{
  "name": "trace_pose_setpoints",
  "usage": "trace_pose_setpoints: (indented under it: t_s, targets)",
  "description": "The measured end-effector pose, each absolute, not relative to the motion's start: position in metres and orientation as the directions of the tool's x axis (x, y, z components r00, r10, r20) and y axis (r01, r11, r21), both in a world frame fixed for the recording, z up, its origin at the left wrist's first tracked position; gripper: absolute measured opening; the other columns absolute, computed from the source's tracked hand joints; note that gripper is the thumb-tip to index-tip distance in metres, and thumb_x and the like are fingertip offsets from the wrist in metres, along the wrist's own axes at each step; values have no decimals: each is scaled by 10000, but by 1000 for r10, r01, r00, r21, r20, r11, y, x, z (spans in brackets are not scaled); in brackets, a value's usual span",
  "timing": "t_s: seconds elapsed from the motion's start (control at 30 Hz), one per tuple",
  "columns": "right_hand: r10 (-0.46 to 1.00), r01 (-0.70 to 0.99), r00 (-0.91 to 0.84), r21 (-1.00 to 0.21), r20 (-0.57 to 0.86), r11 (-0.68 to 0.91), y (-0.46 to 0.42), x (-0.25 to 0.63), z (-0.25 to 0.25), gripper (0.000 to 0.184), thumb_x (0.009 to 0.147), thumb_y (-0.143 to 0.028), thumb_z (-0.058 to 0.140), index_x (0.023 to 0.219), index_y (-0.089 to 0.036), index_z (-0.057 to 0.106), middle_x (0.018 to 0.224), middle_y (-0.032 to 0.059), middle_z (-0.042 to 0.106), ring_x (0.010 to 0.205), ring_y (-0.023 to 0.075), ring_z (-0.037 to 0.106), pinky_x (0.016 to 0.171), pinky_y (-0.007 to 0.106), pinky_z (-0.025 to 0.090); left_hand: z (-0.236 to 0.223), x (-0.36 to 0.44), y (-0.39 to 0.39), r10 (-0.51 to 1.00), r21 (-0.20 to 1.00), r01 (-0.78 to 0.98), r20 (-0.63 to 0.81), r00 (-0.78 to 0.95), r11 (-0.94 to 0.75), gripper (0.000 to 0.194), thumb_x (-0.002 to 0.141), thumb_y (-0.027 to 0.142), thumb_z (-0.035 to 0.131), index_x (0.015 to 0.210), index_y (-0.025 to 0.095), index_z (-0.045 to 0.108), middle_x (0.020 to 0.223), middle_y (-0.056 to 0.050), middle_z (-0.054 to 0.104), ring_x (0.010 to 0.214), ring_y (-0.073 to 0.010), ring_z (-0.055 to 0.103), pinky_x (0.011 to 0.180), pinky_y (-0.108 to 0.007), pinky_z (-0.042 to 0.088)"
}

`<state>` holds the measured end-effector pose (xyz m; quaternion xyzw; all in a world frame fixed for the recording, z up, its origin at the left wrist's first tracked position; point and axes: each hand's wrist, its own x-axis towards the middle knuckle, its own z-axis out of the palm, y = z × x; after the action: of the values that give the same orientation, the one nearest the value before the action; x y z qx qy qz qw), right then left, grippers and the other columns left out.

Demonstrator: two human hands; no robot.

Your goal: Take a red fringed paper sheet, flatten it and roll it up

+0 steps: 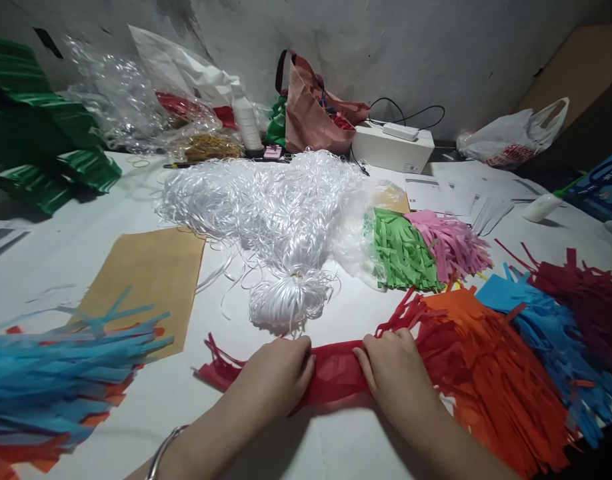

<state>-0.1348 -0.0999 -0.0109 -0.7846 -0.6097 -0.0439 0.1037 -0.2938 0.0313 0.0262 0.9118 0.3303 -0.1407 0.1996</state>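
White worktop [141,207] is carrying a big white ribbon heap [286,200] at centre, w/ orange fringed paper [501,380] nearer, toward the R. Red fringed paper [336,373] is lying btwn heap & person, its long axis running approx. L to R. L hand [279,373] & R hand [396,370] are both holding it, neither nearer: each grip is closing on its far edge, w/ a smooth stretch showing btwn them & fringe trailing out past both.
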Motion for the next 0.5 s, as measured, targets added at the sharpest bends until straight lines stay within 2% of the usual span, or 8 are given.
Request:
trace_pose_setpoints:
  t_s: [0.1,0.17,0.27,0.33,0.43,0.5]
  targets:
    - [911,970,242,-120,334,-213,-103,-137,-4,140,950,-140,556,833,-179,623,805,73,667,816,266,611,830,436,359,24,-292,29,550,242,658,-390,739,-713,301,937,202,370,782,188,627,766,-119,735,719,-306,710,574,-335,413]
    - [890,977,149,-204,432,-65,-109,-140,2,93,975,-163,539,1002,-175,628,994,81,688,982,251,615,992,462,328,23,-291,27,548,228,652,-385,743,-723,303,938,193,369,812,178,643,784,-128,743,738,-309,720,593,-343,436]
    - [917,937,-80,-285,392,203,-123,-146,2,211,970,-358,606,1108,-199,622,1035,36,697,1025,205,613,1077,405,294,23,-291,26,546,209,643,-377,748,-736,295,940,187,377,835,169,651,800,-133,751,755,-305,730,614,-345,453]
    - [916,932,-187,-231,354,279,-133,-148,-5,279,924,-446,656,1067,-207,645,1000,17,714,1003,204,620,1087,391,291,23,-291,26,547,200,640,-372,750,-742,294,943,192,380,826,169,649,790,-133,749,737,-305,730,605,-347,457]
    - [833,931,-282,-76,476,358,-147,-146,-21,211,913,-378,665,1017,-194,679,1105,34,739,1123,218,605,1165,412,236,23,-291,27,549,187,635,-362,754,-749,315,946,193,366,807,174,648,774,-134,745,705,-309,726,584,-352,461]
    - [771,919,-301,-47,561,393,-155,-143,-26,178,937,-340,627,987,-183,694,1162,42,738,1212,222,582,1206,432,213,23,-290,28,548,178,631,-358,756,-755,327,946,198,360,792,176,647,774,-134,747,699,-304,726,580,-349,458]
